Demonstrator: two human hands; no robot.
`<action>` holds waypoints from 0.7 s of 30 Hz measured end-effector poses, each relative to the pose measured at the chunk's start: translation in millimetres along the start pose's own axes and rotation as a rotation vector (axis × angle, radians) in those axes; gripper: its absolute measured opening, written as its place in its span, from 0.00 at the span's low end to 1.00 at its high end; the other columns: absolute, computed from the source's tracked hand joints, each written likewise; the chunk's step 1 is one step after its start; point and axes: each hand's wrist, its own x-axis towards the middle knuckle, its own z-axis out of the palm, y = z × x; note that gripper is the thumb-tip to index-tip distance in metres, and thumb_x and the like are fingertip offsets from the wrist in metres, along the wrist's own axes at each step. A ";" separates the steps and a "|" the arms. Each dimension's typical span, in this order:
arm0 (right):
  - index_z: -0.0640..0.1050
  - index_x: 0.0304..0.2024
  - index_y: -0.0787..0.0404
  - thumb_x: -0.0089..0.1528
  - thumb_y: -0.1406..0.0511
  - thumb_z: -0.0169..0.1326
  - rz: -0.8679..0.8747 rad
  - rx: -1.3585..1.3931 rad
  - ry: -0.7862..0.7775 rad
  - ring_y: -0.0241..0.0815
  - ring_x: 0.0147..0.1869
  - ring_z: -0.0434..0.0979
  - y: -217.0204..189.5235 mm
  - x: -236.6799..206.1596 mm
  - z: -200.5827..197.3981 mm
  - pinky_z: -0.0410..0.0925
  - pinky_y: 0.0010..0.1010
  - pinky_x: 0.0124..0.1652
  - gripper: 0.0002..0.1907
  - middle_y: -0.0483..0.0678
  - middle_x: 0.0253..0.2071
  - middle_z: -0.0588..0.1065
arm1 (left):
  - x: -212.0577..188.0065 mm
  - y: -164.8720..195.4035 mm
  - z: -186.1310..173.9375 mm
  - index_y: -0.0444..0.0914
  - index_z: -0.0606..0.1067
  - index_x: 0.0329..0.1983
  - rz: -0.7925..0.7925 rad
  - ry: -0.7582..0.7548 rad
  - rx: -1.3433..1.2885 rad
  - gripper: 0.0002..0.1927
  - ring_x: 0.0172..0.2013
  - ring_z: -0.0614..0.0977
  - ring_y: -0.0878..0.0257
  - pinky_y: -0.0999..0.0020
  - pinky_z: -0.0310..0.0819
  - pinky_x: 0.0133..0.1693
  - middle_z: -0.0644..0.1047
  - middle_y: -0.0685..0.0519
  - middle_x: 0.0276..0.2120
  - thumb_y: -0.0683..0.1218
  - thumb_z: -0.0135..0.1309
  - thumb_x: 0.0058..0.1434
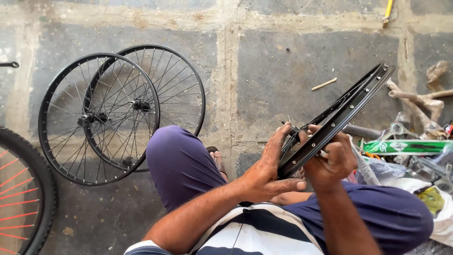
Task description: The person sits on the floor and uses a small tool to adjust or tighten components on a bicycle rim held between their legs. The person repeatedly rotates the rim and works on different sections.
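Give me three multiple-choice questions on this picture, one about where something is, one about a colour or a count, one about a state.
1. Where do the two finished black wheels lie?
A. on the floor, left of the person's knee
B. on a bench
C. hung on a wall

2. What colour are the spokes of the tyred wheel at the left edge?
A. green
B. red-orange
C. white

3. How is the black rim held?
A. flat on the floor
B. by one hand only
C. between both hands

Answers:
1. A, they overlap on the paving beside the knee.
2. B, its spokes show red-orange.
3. C, the left hand and the right hand grip its near end.
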 end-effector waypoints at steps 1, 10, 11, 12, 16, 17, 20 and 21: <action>0.72 0.36 0.62 0.58 0.73 0.69 0.102 0.211 -0.082 0.46 0.52 0.80 3.2 -2.6 -7.3 0.73 0.33 0.51 0.16 0.54 0.49 0.79 | -0.2 -0.1 -0.7 0.33 0.33 0.83 -0.004 -0.013 -0.005 0.62 0.83 0.40 0.35 0.44 0.39 0.79 0.40 0.28 0.81 0.66 0.56 0.65; 0.74 0.60 0.67 0.62 0.71 0.60 0.620 1.253 -0.809 0.49 0.59 0.80 51.9 48.0 -41.8 0.74 0.41 0.57 0.22 0.59 0.56 0.77 | -1.7 3.2 5.4 0.34 0.32 0.83 -0.003 -0.070 0.041 0.60 0.82 0.40 0.35 0.42 0.39 0.78 0.39 0.27 0.80 0.66 0.54 0.67; 0.76 0.58 0.69 0.63 0.70 0.59 0.595 1.243 -0.818 0.48 0.58 0.80 41.0 52.7 -39.2 0.75 0.41 0.57 0.21 0.58 0.55 0.78 | -1.5 3.3 5.7 0.34 0.32 0.83 -0.007 -0.069 0.043 0.60 0.82 0.40 0.35 0.42 0.40 0.78 0.39 0.27 0.80 0.66 0.54 0.67; 0.78 0.56 0.70 0.63 0.70 0.59 0.565 1.234 -0.834 0.48 0.56 0.81 27.7 55.4 -36.1 0.75 0.40 0.56 0.19 0.58 0.54 0.79 | -1.1 3.0 5.3 0.34 0.32 0.83 -0.008 -0.061 0.047 0.60 0.82 0.40 0.35 0.42 0.40 0.78 0.39 0.27 0.80 0.66 0.54 0.67; 0.79 0.49 0.62 0.60 0.67 0.66 0.167 -0.085 -0.229 0.41 0.45 0.81 -16.1 46.1 -21.5 0.74 0.34 0.45 0.15 0.51 0.43 0.80 | 0.3 0.6 1.8 0.34 0.33 0.83 -0.023 -0.030 0.036 0.61 0.82 0.40 0.34 0.42 0.39 0.78 0.39 0.28 0.80 0.66 0.55 0.65; 0.80 0.49 0.60 0.60 0.67 0.67 0.157 -0.049 -0.191 0.38 0.45 0.82 -16.9 44.4 -20.2 0.73 0.32 0.44 0.16 0.48 0.44 0.81 | 0.7 -0.1 0.8 0.34 0.33 0.83 -0.007 -0.022 0.037 0.60 0.82 0.40 0.35 0.42 0.39 0.78 0.39 0.28 0.81 0.66 0.55 0.66; 0.79 0.54 0.62 0.59 0.66 0.64 0.168 0.351 -0.543 0.38 0.47 0.83 6.1 47.8 -20.4 0.75 0.31 0.44 0.20 0.49 0.47 0.81 | -0.5 -1.4 0.2 0.34 0.33 0.83 0.021 -0.011 0.071 0.60 0.82 0.39 0.34 0.42 0.39 0.79 0.39 0.29 0.81 0.66 0.54 0.67; 0.78 0.55 0.64 0.58 0.66 0.63 0.184 0.531 -0.740 0.40 0.49 0.83 17.1 49.8 -21.4 0.76 0.31 0.45 0.23 0.51 0.48 0.81 | -1.6 -1.4 1.2 0.34 0.33 0.83 0.015 -0.017 0.095 0.60 0.82 0.38 0.34 0.42 0.38 0.79 0.38 0.29 0.81 0.66 0.54 0.67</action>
